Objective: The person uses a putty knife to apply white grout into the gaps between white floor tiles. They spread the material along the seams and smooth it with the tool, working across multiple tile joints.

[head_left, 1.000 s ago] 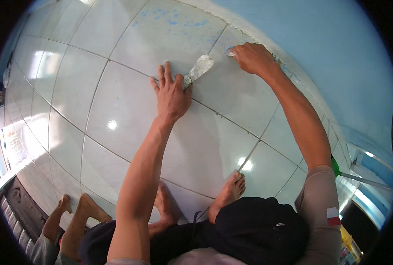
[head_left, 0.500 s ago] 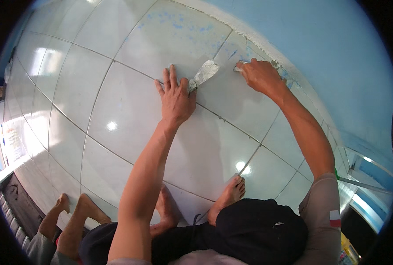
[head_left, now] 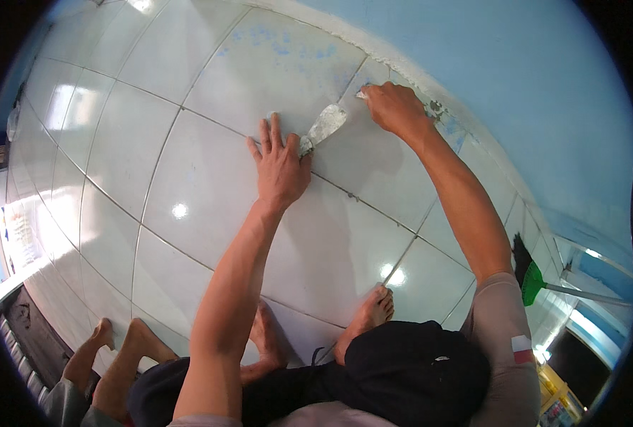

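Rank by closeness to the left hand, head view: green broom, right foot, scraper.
1. Scraper: at the thumb side of the left hand.
2. Right foot: lower, to the right.
3. Green broom: far right.

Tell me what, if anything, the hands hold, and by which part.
Left hand: palm-down at the near end of the scraper; whether gripped cannot be told. Right hand: closed on a small pale item, mostly hidden; held part unclear.

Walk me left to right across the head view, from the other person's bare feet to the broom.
The other person's bare feet, the left hand, the scraper's pale blade, the right hand, the green broom.
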Demonstrator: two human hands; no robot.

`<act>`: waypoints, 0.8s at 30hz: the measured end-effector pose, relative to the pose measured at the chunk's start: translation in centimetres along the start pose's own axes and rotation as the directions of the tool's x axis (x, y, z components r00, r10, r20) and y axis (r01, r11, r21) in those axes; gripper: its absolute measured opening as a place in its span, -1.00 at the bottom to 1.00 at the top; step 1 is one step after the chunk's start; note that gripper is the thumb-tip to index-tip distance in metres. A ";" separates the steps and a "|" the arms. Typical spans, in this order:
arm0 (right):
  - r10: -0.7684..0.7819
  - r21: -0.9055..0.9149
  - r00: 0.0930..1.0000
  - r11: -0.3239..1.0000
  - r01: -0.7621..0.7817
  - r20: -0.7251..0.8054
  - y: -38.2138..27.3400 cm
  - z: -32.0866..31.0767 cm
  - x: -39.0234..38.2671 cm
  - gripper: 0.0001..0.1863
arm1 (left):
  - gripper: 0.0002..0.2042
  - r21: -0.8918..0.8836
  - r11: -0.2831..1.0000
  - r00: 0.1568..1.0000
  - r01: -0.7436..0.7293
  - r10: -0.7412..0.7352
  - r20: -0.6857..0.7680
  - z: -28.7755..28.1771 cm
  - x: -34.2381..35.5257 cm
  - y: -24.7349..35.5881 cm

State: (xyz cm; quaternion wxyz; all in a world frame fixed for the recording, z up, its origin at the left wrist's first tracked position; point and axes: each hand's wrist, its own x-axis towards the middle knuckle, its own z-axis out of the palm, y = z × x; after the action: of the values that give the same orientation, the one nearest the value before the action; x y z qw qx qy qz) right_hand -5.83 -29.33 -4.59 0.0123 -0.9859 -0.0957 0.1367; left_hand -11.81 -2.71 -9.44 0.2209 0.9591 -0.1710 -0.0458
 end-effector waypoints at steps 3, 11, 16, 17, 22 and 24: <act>0.005 0.033 1.000 0.999 -0.005 0.020 -1.2 0.6 -1.8 -0.67 | -0.71 0.038 0.999 0.999 0.029 -0.030 0.033 -0.3 -0.7 -0.7; 0.056 0.037 0.998 0.998 -0.056 0.010 -1.1 0.6 0.0 -0.68 | -0.68 0.030 0.999 0.998 0.032 -0.034 0.052 -0.4 -0.5 -0.6; 0.039 0.005 0.997 0.999 -0.039 -0.070 -1.4 0.7 -1.5 -0.70 | -0.65 0.072 0.997 0.997 0.031 -0.035 0.064 -0.6 -0.2 -0.4; 0.036 -0.002 0.998 0.999 -0.036 -0.049 -0.7 0.8 -1.2 -0.69 | -0.65 0.057 0.998 0.997 0.028 -0.032 0.074 -0.4 -0.4 0.0; -0.012 -0.003 0.998 1.000 0.013 0.068 -0.1 0.2 -0.6 -0.71 | -0.66 0.046 0.999 0.997 0.023 -0.026 0.067 -0.5 -0.7 -0.3; -0.013 0.005 0.998 1.000 0.013 0.056 -0.7 -0.1 -0.3 -0.77 | -0.67 0.062 0.997 0.996 0.040 -0.045 0.072 -0.9 -0.2 -0.4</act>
State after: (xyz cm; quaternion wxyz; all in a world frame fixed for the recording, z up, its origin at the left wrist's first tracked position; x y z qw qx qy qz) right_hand -6.18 -28.68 -4.41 0.0125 -0.9810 -0.1021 0.1643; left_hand -11.71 -1.92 -8.85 0.1845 0.9664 -0.1598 -0.0807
